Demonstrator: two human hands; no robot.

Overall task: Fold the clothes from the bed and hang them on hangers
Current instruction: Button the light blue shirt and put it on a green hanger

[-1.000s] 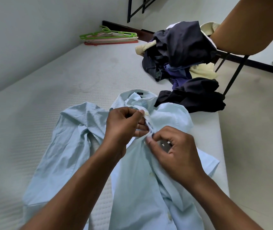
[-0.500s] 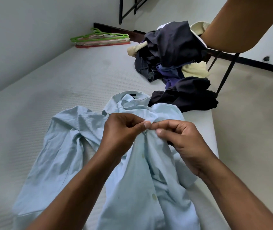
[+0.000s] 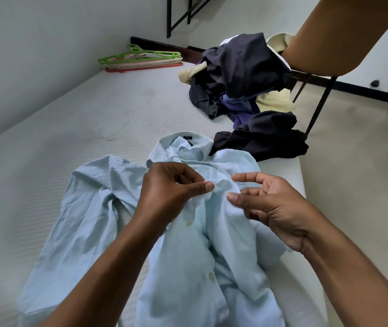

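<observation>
No words or numbers are showing clearly enough to read. A small dark tag (image 3: 187, 137) is sitting inside the collar (image 3: 181, 147) of the light blue shirt (image 3: 188, 267), mid-frame, its writing too tiny.

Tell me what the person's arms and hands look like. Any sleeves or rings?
The left hand and right hand wear nothing: no gloves, rings, watch or bracelets. No sleeves show on either arm, right up to the picture's edge. The fingernails look short and unpainted.
</observation>
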